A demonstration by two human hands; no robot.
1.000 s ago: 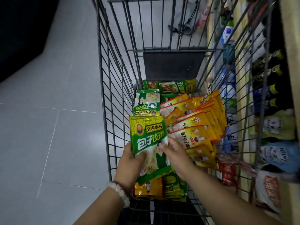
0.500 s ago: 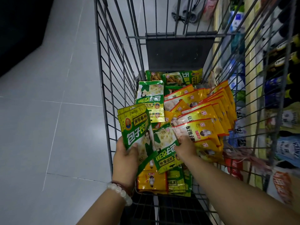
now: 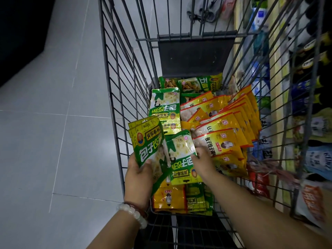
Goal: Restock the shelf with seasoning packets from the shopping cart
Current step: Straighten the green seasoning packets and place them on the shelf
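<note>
**Green seasoning packets gathered over a wire cart**

A small stack of green seasoning packets is held upright in the left hand, over the near left corner of the shopping cart. The left grip is closed round the lower part of the stack, with the thumb pressed flat on the front face; at least 2 packets can be counted at the stack's top edges. A pale bead bracelet is worn on the left wrist.

Another green packet, turned upside down, is pinched at its right edge by the right hand, whose grip is curled on that edge. Its left side is tucked behind the held stack.

More stock is seen in the cart's basket: a fanned row of yellow packets along the right side, a pile of green packets to the left of it, a green packet lying crosswise against the far wall, and yellow and green packets lying flat beneath the hands.

The shelf is glimpsed through the cart's right wall, carrying bottles and bags that are blurred. Grey floor tiles are seen to the left.
</note>
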